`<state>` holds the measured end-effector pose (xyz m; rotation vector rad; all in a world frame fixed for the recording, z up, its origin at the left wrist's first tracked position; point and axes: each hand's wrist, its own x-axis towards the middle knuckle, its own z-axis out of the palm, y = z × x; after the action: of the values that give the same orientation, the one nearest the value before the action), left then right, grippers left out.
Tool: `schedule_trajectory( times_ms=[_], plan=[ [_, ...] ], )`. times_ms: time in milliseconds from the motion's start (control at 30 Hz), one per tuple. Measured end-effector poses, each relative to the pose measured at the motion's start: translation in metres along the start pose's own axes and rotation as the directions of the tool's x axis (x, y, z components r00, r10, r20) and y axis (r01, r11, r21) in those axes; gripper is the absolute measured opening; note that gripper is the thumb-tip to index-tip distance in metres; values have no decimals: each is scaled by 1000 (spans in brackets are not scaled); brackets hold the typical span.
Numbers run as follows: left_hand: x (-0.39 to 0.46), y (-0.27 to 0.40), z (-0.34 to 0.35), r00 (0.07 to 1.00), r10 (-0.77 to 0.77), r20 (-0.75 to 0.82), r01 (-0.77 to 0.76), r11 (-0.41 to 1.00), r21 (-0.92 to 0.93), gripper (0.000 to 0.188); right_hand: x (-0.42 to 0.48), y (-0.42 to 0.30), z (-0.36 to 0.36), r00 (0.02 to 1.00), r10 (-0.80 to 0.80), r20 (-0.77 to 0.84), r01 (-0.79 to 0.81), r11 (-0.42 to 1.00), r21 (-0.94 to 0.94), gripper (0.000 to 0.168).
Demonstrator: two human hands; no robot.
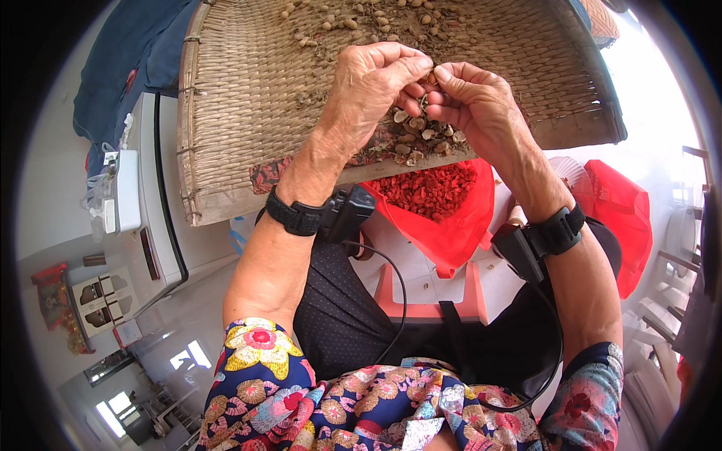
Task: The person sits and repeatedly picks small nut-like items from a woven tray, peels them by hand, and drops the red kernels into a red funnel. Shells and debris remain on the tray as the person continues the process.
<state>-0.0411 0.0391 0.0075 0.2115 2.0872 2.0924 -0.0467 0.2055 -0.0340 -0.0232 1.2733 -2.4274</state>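
Observation:
My left hand (381, 73) and my right hand (471, 93) meet over a woven winnowing basket (254, 84). Thumbs and fingertips of both pinch one small brownish peanut (432, 78), largely covered by the fingers. Just below them, broken peanut shells (423, 127) and a few whole pods lie on a dark red patterned cloth (268, 176) at the basket's near edge. Unshelled peanuts (350, 23) and bits of dry debris are scattered at the far side. Under the near edge, a red bag (451, 239) stands open, holding many red-skinned peanut kernels (431, 191).
A pink plastic stool (389, 307) shows between my legs. Another red bag (620, 225) is at the right. To the left stands a white cabinet or appliance (149, 197) with a white box (127, 194). Cables run from the black wrist devices (350, 214).

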Motion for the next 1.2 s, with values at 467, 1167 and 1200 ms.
schedule_trajectory(
  times_ms=[467, 1167, 1200],
  plan=[
    [-5, 6, -4, 994, 34, 107, -31, 999, -24, 17, 1, 2, -1, 997, 22, 68, -29, 993, 112, 20],
    [-8, -1, 5, 939, 340, 56, -328, 832, 447, 8, 0, 5, -2, 981, 83, 175, -145, 913, 382, 17],
    [-8, -2, 5, 922, 379, 76, -366, 790, 492, 8, 0, 7, -3, 980, 88, 177, -154, 904, 399, 17]
  ],
)
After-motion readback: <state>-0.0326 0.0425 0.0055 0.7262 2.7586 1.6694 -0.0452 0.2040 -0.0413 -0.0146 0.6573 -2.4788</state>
